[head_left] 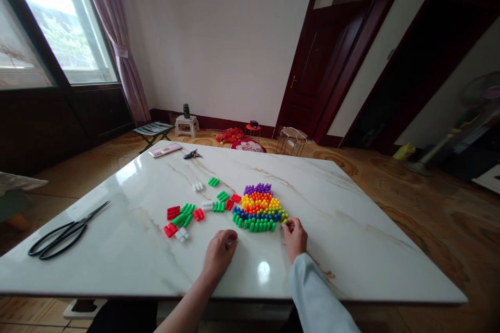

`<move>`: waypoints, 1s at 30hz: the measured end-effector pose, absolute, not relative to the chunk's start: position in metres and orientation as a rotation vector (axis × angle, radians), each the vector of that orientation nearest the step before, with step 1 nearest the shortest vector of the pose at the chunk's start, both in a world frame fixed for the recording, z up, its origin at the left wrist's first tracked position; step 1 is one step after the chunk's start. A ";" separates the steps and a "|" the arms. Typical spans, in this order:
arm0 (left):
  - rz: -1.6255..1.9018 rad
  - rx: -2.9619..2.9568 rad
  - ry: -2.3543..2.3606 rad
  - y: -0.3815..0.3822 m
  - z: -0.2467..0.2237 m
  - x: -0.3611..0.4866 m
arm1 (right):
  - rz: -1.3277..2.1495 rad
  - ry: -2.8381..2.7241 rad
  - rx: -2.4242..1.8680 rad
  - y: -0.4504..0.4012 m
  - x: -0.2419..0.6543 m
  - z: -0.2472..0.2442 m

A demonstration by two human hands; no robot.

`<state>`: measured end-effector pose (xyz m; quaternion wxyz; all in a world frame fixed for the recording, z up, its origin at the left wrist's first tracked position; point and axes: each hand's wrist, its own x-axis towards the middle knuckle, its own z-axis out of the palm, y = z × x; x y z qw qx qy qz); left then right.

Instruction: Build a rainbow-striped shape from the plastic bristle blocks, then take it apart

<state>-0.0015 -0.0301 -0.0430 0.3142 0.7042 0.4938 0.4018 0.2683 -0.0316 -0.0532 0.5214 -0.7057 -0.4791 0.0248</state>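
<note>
Upright colored pegs stand packed together on the table: purple pegs (258,188) at the back, orange and yellow pegs (261,202) in the middle, blue pegs (250,215) and green pegs (255,226) along the front. My right hand (296,235) is at the cluster's front right corner, its fingertips pinched at the yellow-green pegs (285,216); whether it grips one is hidden. My left hand (221,251) rests on the table in front of the cluster, fingers curled together; what they hold, if anything, cannot be made out. Left of the cluster lie loose green pieces (183,214), red pieces (198,214) and white pieces (182,234).
Black-handled scissors (69,234) lie on the left of the white marble table (351,250). A phone (165,150) and a small dark tool (192,154) are near the far edge. Beyond are stools (186,126) on the floor.
</note>
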 end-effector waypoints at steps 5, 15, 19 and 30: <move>1.074 1.875 1.316 -0.031 -0.042 -0.001 | -0.067 -1.101 -1.695 -0.027 0.268 -0.059; 1.080 1.976 1.318 -0.029 -0.042 -0.001 | 0.010 -1.116 -1.723 -0.011 0.272 -0.057; 1.095 1.974 1.303 -0.030 -0.041 -0.001 | 0.048 -1.104 -1.737 -0.009 0.273 -0.053; 1.161 1.852 1.320 -0.033 -0.037 0.001 | 0.204 -1.730 -1.565 -0.065 0.189 -0.033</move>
